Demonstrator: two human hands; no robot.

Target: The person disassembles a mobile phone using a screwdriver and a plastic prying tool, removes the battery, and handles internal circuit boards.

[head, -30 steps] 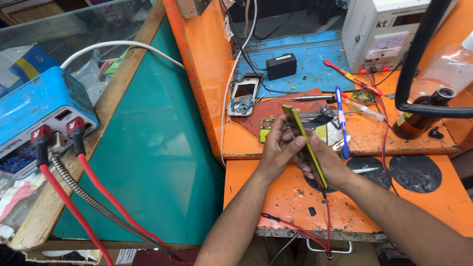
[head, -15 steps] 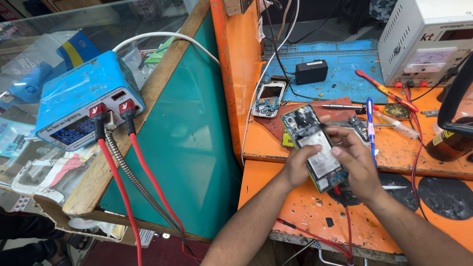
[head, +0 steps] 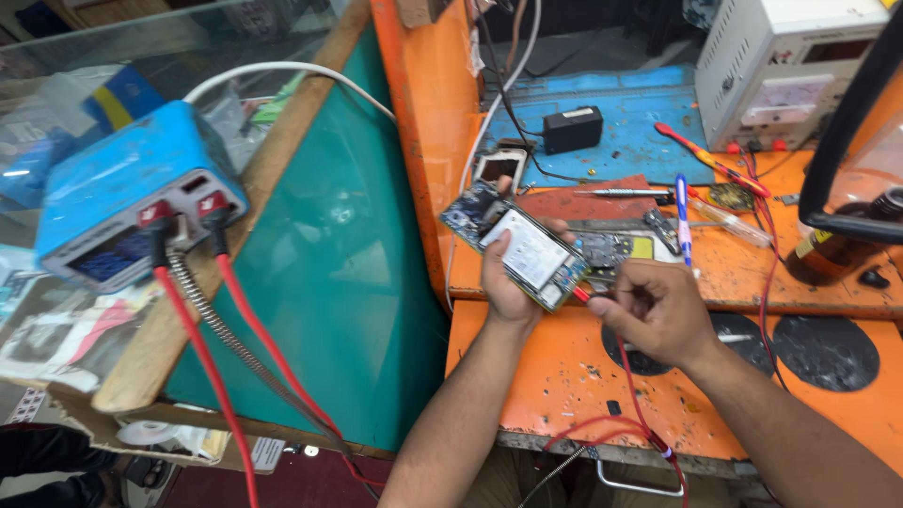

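My left hand point(head: 508, 282) holds an opened phone point(head: 522, 246) face down, its circuit board and white battery showing, tilted over the orange workbench point(head: 564, 376). My right hand point(head: 654, 310) pinches a red probe point(head: 580, 294) whose tip touches the phone's lower right edge. The probe's red wire point(head: 640, 414) trails down past the bench's front edge.
A blue power unit point(head: 122, 202) with red leads sits at left on a green glass counter point(head: 320, 273). A white bench supply point(head: 790, 66), a black adapter point(head: 572, 128), a blue pen point(head: 683, 218), a second small phone point(head: 499, 167), tools and a brown bottle point(head: 837, 246) lie behind.
The phone has been turned from edge-on to flat with its inside up, and moved left. My right hand has let go of the phone and now holds the red probe against it.
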